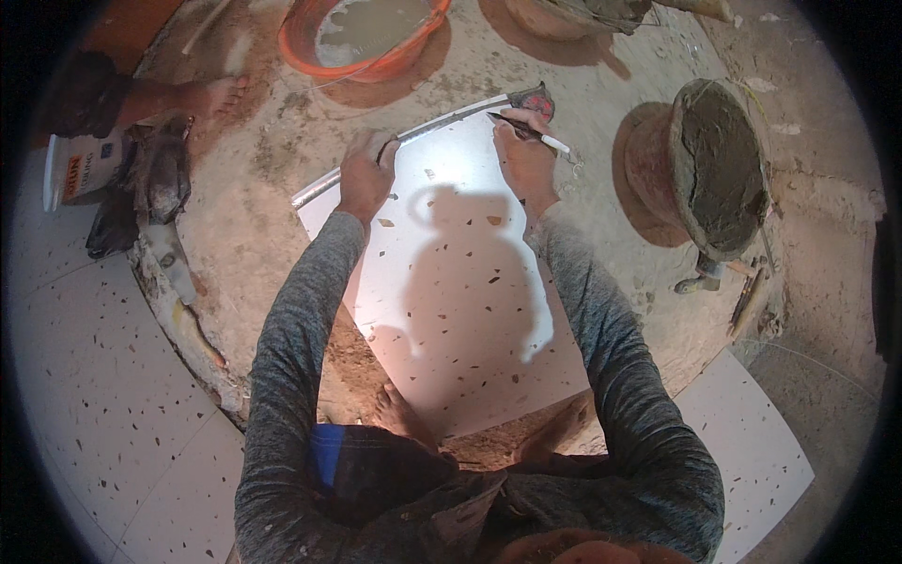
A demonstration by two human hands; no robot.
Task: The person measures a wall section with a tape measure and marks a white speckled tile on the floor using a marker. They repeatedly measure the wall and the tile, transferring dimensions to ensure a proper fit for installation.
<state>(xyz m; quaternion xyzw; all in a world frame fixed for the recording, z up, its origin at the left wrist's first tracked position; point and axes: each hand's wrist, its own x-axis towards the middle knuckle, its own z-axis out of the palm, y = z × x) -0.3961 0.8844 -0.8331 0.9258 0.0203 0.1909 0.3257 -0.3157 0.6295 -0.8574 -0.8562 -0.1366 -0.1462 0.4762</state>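
Well to the left of the speckled white tile [451,376], a white bucket [89,174] is standing, and another person's bare foot [224,97] is resting on the dusty ground nearby. Beyond the tile's far left corner, an orange basin [296,42] is holding greyish liquid. The left hand [365,174] is curling over the tile's far edge where a silver tape measure [451,117] is lying along it; whether the fingers are pinching or only pressing, I cannot tell. The tile itself is lying directly before the person, between the forearms. At its far right corner, the right hand [528,160] is gripping a dark marker with a white end [554,144], fingers closed round it. Right of the tile, a tilted basin [648,160] is holding grey mortar [723,169].
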